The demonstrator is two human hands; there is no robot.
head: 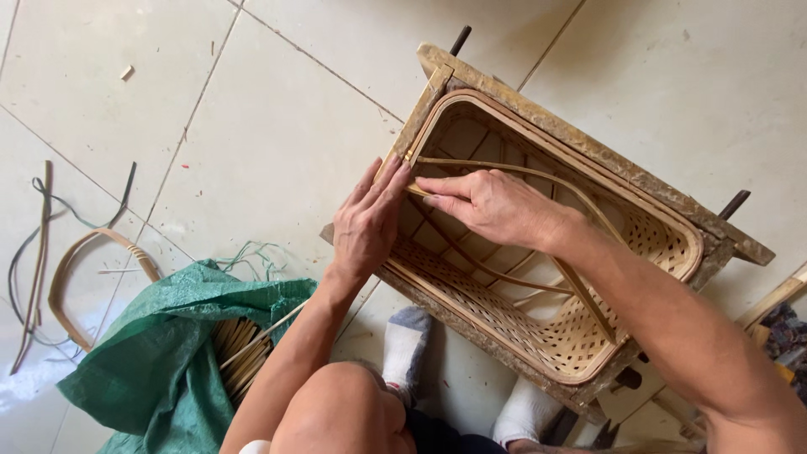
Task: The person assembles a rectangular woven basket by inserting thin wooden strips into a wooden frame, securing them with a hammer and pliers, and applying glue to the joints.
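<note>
A pale tiled floor [277,126] fills the frame, and right of centre a woven basket [580,336] sits inside a rough wooden frame [588,147]; its walls and bottom look fully woven and its rim bound, so the work seems far along, with only the thin strips [504,273] bowed across the inside left to fix. The left hand [366,223] lies flat with fingers straight against the basket's near corner, while the right hand [492,206] pinches a strip end there — both crowd that one corner. At lower left a green sack [160,353] of spare strips, a bent hoop [84,261] and dark cords [34,252] lie well apart, and socked feet [403,349] sit just under the frame.
</note>
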